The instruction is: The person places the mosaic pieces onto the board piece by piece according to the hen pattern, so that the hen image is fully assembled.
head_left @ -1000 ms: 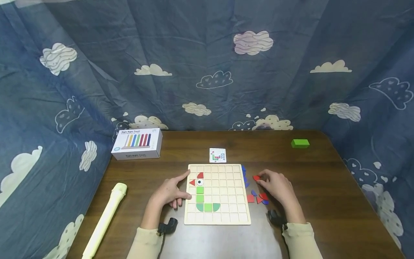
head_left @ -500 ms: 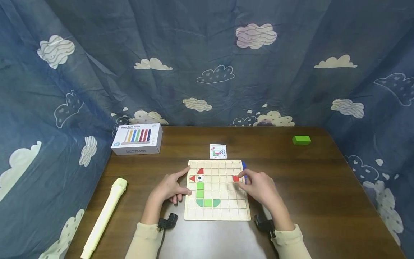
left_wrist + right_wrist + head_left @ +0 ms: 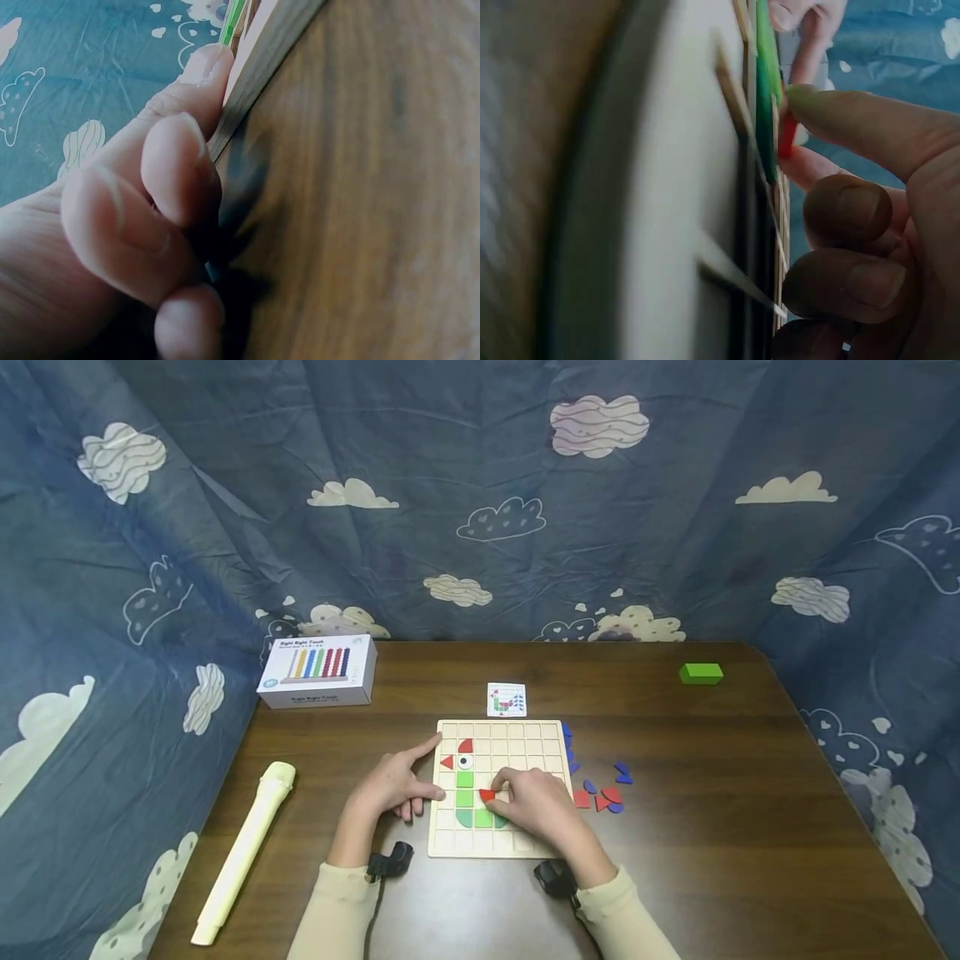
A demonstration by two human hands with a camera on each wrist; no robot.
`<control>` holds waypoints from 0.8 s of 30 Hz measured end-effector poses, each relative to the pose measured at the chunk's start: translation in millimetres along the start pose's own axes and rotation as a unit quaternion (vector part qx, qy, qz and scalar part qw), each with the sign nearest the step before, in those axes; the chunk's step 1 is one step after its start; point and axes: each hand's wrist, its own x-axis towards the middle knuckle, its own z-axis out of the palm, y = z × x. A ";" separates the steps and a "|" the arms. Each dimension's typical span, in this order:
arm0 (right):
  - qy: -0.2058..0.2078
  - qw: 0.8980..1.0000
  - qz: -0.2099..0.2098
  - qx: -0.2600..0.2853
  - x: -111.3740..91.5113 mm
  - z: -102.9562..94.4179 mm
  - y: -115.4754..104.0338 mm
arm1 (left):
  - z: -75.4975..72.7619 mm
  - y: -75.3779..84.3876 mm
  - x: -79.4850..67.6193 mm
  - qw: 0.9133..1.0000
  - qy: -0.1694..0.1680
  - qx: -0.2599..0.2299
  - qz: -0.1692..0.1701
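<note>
My right hand (image 3: 536, 800) pinches a small red puzzle tile (image 3: 487, 795) between thumb and index finger, low over the gridded wooden board (image 3: 528, 752). The red tile (image 3: 788, 135) shows edge-on at the fingertips in the right wrist view. It sits just right of the green square tiles (image 3: 464, 798) and above the bottom green row, whose right end the hand partly covers. At the board's left edge, my left hand (image 3: 390, 787) touches the rim with spread thumb and index finger. The left wrist view shows the thumb (image 3: 206, 67) against the board's side, other fingers loosely bent.
Red and blue tiles (image 3: 612, 795) lie right of the board, with blue ones (image 3: 567, 743) along its edge. A pattern card (image 3: 507, 700) lies behind it. A white box (image 3: 318, 670) and a pale stick (image 3: 246, 852) are left; a green block (image 3: 701, 674) is back right.
My right hand has carried the red tile leftward from the table on the right, across the board to beside the green squares. The left hand stays at the board's edge. The head view tilts slightly down.
</note>
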 end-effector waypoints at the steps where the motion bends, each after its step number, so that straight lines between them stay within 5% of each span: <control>1: 0.000 1.000 -0.001 -0.002 0.3 1.1 -0.3 | -0.2 0.2 0.3 1.000 0.000 0.000 0.001; 24: 0.047 0.999 -0.019 -0.009 0.3 9.7 -2.3 | -0.3 -0.7 -1.1 1.000 -0.004 -0.008 0.014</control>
